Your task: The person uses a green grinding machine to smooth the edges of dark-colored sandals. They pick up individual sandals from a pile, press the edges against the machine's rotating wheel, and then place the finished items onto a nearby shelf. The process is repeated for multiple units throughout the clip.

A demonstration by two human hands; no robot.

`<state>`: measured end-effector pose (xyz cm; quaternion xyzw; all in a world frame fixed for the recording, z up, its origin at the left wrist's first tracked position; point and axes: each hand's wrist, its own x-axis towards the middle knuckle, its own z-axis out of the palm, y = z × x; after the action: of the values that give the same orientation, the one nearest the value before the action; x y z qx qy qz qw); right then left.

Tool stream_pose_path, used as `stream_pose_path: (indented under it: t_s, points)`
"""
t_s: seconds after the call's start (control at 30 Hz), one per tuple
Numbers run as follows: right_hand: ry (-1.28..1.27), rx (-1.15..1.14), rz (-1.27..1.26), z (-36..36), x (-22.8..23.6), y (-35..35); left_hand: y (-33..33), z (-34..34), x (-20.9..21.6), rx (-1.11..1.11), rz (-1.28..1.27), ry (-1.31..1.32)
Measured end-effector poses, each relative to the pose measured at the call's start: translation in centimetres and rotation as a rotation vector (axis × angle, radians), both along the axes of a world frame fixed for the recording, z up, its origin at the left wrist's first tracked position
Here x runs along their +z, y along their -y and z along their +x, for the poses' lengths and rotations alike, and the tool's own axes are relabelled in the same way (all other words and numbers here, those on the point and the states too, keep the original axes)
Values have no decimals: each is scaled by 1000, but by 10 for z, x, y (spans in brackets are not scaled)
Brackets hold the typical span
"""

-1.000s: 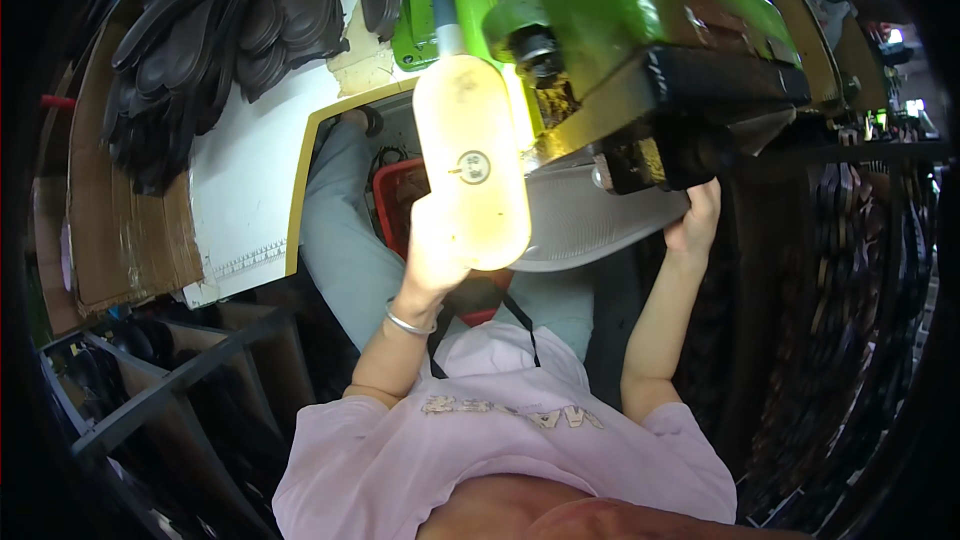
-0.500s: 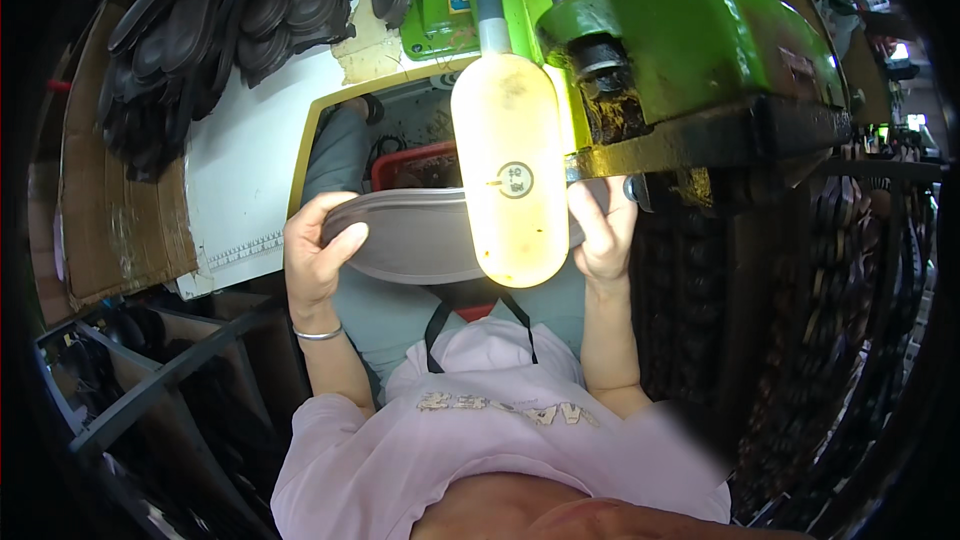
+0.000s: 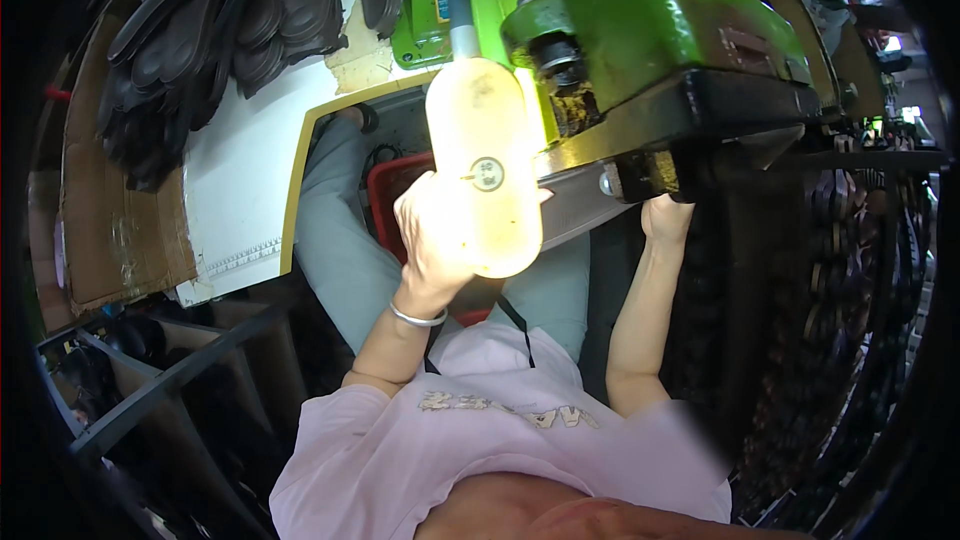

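Note:
A grey-brown shoe sole [image 3: 585, 204] stretches between my hands, under the head of a green machine [image 3: 650, 25]. My left hand [image 3: 428, 240], with a silver bangle at the wrist, is closed on its left part. A glowing oval lamp [image 3: 484, 225] covers most of those fingers, though a fingertip shows past the lamp's right edge. At the other end is my right hand [image 3: 666, 221], curled at the sole below the machine's black arm. That arm hides its fingertips and the sole's right end.
Dark soles [image 3: 185, 50] lie piled in a cardboard box [image 3: 130, 230] at the left. A white tabletop [image 3: 245, 170] with a yellow cut-out edge borders my legs. Beneath the lamp is a red bin [image 3: 385, 205]. Metal racks [image 3: 180, 370] stand lower left; shelves of dark items line the right.
Both hands and the sole have shifted right, bringing the sole under the machine head. My left hand has gone from the sole's left end to behind the lamp. The view has shifted slightly.

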<state>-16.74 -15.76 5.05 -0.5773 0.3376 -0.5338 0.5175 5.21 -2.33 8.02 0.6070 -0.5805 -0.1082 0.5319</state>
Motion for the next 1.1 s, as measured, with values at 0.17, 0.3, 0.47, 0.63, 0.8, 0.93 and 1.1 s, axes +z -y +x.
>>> stream_pose_path:
  t_s: [0.17,0.3,0.47,0.63,0.8,0.93,1.1]
  points:
    - [106,143,183,-5,-31,0,1,21,-23,-130,84,-285]
    - [85,102,194,28,-16,-32,-4,52,-32,-164,148,-615]
    - [-47,77,195,60,5,-73,-15,90,-28,-145,332,-659]
    - [-36,159,254,79,10,-83,-55,97,-44,-59,376,-558]
    - [19,182,202,84,6,-73,-115,25,-87,89,386,-531]
    - [-4,204,196,89,11,-80,-112,-44,-77,99,370,-522]
    - [-218,219,-9,60,11,-74,-72,-49,-72,-30,284,-423]
